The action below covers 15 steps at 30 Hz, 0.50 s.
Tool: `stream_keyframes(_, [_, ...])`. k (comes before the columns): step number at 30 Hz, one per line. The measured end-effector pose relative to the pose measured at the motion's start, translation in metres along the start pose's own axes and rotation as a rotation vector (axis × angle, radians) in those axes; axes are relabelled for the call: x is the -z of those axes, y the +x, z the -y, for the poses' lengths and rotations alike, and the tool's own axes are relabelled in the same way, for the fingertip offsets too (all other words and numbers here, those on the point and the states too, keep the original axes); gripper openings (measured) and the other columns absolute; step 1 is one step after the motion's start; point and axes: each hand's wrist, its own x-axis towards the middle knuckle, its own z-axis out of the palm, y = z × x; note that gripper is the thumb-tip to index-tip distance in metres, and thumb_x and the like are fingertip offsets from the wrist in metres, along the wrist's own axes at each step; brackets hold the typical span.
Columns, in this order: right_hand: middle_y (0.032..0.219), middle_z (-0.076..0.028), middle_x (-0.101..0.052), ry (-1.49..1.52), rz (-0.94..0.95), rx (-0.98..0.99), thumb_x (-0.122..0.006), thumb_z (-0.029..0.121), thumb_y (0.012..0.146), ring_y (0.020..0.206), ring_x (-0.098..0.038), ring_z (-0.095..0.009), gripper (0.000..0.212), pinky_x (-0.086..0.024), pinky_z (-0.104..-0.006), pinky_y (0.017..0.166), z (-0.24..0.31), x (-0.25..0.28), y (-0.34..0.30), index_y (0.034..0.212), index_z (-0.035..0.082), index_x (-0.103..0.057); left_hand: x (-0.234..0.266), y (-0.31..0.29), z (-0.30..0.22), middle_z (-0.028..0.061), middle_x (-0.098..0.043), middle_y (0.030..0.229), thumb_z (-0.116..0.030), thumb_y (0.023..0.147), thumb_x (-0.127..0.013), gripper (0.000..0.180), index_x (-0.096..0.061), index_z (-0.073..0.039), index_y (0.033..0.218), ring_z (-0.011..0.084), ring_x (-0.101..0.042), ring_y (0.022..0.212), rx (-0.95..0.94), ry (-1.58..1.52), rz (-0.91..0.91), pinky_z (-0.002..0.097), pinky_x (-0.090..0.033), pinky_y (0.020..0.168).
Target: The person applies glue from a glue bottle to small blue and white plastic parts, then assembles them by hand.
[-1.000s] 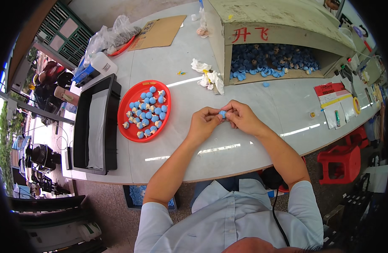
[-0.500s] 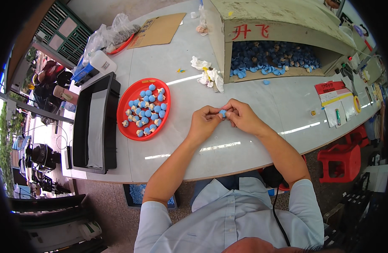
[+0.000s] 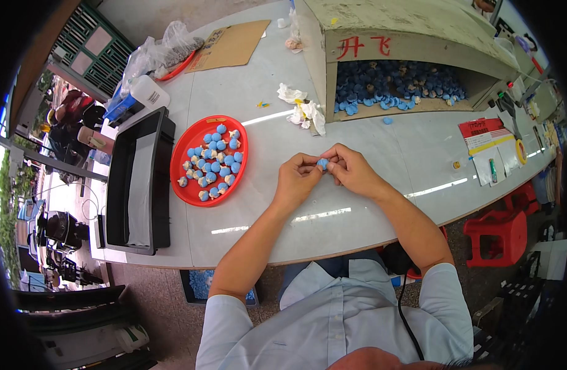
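Both my hands meet over the grey-white tabletop (image 3: pixel 351 246), pinching one small blue piece (image 3: pixel 323 163) between thumbs and fingers. My left hand (image 3: pixel 297 179) grips it from the left, and my right hand (image 3: pixel 355 172) from the right. Fingertips cover much of the piece, so its full shape is hidden. Left of my hands lies a round red tray (image 3: pixel 178 182) with several small blue-and-cream balls (image 3: pixel 215 166). Beyond my hands, a cabinet-like box (image 3: pixel 330 92) opens toward me, heaped with loose blue pieces (image 3: pixel 400 80). A single blue piece (image 3: pixel 387 121) lies just outside its opening.
A black bin (image 3: pixel 166 185) stands at the left, beside a white container (image 3: pixel 151 92). Cardboard (image 3: pixel 231 46) and crumpled tissue (image 3: pixel 308 114) lie farther back. Papers (image 3: pixel 490 139) and a tape roll (image 3: pixel 521 152) are at the right. A red stool (image 3: pixel 496 237) stands below the table edge.
The blue piece has turned slightly between my fingertips and shifted a little left. Both hands stay in nearly the same place, and the tray looks the same.
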Motion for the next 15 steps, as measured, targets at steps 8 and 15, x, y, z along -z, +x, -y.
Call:
stream_keyframes(8, [0.083, -0.004, -0.061, 0.084, -0.004, -0.045, -0.055, 0.001, 0.092, 0.061, -0.056, -0.008, 0.021, -0.046, -0.0234, 0.055, 0.0045, 0.0029, 0.0001, 0.113, -0.002, -0.055, 0.0001, -0.0006, -0.0027, 0.0134, -0.067, 0.097, 0.002, 0.090, -0.061, 0.017, -0.058, 0.008, 0.106, 0.0167, -0.069, 0.090, -0.028, -0.002, -0.006, 0.0258, -0.057, 0.081])
stream_keyframes(15, [0.082, -0.004, -0.059, 0.081, 0.018, -0.047, -0.054, 0.002, 0.093, 0.063, -0.056, -0.008, 0.022, -0.047, -0.0235, 0.056, 0.0043, 0.0052, -0.0005, 0.115, -0.001, -0.055, 0.0012, -0.0005, -0.0021, 0.0125, -0.068, 0.097, -0.002, 0.090, -0.065, 0.018, -0.059, 0.007, 0.105, 0.0141, -0.067, 0.088, -0.022, -0.079, 0.001, 0.0235, -0.054, 0.076])
